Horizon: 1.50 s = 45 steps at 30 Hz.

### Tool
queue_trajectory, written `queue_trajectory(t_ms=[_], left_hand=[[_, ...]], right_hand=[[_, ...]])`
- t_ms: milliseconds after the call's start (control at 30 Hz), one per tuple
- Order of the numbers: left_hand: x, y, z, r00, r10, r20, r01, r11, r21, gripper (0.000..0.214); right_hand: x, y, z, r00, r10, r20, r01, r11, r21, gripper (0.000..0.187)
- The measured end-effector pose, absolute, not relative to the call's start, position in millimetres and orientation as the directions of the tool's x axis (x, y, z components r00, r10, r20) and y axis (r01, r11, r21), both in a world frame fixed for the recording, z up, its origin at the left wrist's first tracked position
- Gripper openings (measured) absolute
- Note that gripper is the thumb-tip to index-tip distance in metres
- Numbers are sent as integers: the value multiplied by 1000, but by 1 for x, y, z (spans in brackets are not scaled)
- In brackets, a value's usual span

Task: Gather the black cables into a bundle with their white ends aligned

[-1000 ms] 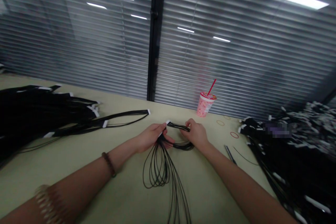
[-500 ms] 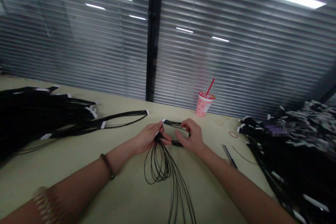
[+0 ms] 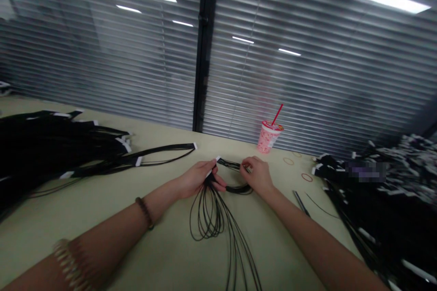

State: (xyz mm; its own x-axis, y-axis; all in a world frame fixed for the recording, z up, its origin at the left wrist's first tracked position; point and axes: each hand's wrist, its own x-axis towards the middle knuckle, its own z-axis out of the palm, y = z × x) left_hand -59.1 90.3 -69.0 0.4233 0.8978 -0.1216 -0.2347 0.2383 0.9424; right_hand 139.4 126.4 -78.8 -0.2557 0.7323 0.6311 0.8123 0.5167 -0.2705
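A black wire bundle [image 3: 210,218] with white connectors at its ends lies between my two hands, and its loose loops and tails trail down toward the near edge of the view. My left hand [image 3: 201,178] grips it just beside a white connector [image 3: 218,159], fingers wrapped round the strands. On the other side, my right hand [image 3: 256,173] pinches the curved part of the same bundle, thumb and fingertips together. From hand to hand the strands form a bent loop. Whether anything small sits in the right fingertips is too blurred to tell.
A heap of black wire bundles [image 3: 61,145] covers the table's left side, another heap [image 3: 385,227] the right. A pink cup with a straw [image 3: 269,137] stands by the window blinds. Rubber bands [image 3: 307,177] and a dark pen-like tool [image 3: 301,203] lie right of my right hand.
My right hand's fingers have closed from a looser, more open shape into a pinch on the wire bundle. My left hand keeps its grip. The whole view has shifted slightly.
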Motion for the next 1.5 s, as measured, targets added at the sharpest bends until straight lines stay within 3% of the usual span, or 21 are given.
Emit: queue_trajectory(t_ms=[100, 267, 333, 433, 700, 800, 967, 1233, 1367, 1500], left_hand=[[-59, 90, -69, 420, 898, -127, -239, 244, 940, 33], [-58, 90, -69, 415, 897, -148, -248, 269, 931, 30], [-57, 91, -71, 376, 919, -117, -271, 229, 935, 30], [-56, 95, -75, 276, 961, -29, -277, 108, 955, 30], [-53, 96, -76, 236, 972, -15, -236, 72, 969, 31], [-52, 95, -75, 238, 971, -7, -230, 63, 971, 31], [-53, 95, -75, 248, 969, -11, -164, 53, 985, 33], [-53, 98, -79, 296, 955, -25, -171, 78, 982, 31], [-51, 95, -75, 339, 938, -73, -219, 154, 964, 28], [-52, 93, -73, 414, 905, -101, -228, 210, 951, 27]], right_hand=[[143, 132, -81, -195, 746, 637, 778, 513, -362, 7], [120, 103, -62, -162, 564, 809, 709, 637, -302, 7], [108, 88, -57, -314, 560, 767, 657, 711, -250, 14], [95, 75, -55, -532, 606, 592, 623, 753, -212, 25], [94, 79, -56, -614, 632, 474, 591, 765, -254, 16], [95, 80, -54, -620, 665, 417, 578, 746, -331, 6], [99, 87, -50, -638, 725, 261, 521, 655, -547, 9], [106, 95, -53, -665, 735, 134, 455, 541, -707, 15], [105, 89, -43, -630, 775, 39, 382, 354, -854, 6], [113, 89, -24, -656, 754, -10, 65, 43, -997, 11]])
